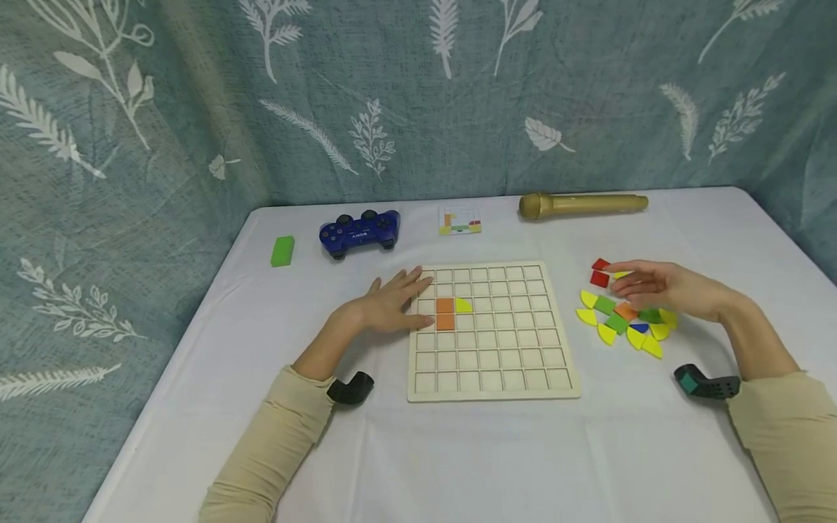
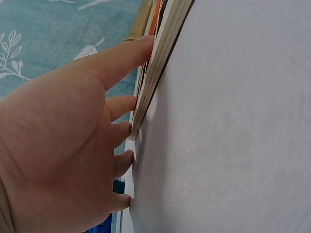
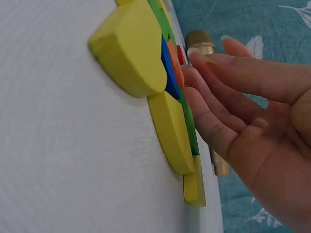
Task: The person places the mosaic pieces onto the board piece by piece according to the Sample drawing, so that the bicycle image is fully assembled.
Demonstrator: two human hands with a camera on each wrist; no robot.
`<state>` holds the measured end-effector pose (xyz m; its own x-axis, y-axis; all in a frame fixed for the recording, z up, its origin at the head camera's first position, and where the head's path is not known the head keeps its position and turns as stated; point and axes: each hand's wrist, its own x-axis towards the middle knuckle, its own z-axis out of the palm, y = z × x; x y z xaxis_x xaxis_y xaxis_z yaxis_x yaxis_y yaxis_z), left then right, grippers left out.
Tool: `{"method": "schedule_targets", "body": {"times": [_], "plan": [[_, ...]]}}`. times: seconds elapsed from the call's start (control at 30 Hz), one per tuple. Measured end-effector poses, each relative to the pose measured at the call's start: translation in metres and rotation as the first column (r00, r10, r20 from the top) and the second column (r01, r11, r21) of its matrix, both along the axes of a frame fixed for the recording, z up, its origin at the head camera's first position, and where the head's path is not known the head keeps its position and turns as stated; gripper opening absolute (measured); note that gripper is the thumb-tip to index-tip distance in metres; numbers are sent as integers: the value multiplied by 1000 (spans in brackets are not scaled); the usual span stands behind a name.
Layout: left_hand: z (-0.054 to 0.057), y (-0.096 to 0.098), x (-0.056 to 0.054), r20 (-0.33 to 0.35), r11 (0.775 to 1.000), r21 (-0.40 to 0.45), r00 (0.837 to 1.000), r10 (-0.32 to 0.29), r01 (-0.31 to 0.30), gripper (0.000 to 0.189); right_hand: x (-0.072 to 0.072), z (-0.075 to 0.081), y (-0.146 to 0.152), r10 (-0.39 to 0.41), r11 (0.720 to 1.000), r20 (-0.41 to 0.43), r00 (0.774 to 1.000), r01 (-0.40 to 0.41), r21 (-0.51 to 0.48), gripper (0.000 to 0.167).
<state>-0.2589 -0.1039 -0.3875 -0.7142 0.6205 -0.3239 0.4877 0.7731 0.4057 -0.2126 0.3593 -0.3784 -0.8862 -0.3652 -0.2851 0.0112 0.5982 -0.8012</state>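
From my remote post, I see the left arm (image 1: 277, 439) slant forward and inward, the left hand (image 1: 390, 301) palm down, fingers spread. The right arm (image 1: 781, 428) angles inward, the right hand (image 1: 663, 288) with index finger outstretched, others loosely bent.

One high view, two close ones
The head view looks forward and down over the surface (image 1: 490, 457); the tilted wrist views peer low past the left hand (image 2: 58, 141) to the board (image 1: 492, 359) and the right hand (image 3: 265, 145) to yellow pieces (image 3: 171, 131); all three share the curtain (image 1: 405, 73)
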Motion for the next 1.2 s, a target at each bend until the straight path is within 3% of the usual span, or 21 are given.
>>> {"method": "schedule_targets", "body": {"times": [0.23, 0.5, 0.73, 1.2], "plan": [[-1, -1, -2, -4, 1000, 7, 1000, -1, 1, 81, 2, 3, -5, 83, 996, 15, 996, -83, 44, 63], [-3, -1, -4, -2, 1000, 6, 1000, -4, 4, 81, 2, 4, -15, 184, 973, -72, 980, -172, 154, 56], [-2, -1, -2, 1, 1000, 2, 1000, -3, 3, 81, 3, 1, -20, 148, 975, -146, 978, -120, 185, 49], [-2, 0, -3, 6, 1000, -12, 1000, 4, -4, 81, -1, -1, -23, 69, 973, -127, 989, -39, 226, 45]]}}
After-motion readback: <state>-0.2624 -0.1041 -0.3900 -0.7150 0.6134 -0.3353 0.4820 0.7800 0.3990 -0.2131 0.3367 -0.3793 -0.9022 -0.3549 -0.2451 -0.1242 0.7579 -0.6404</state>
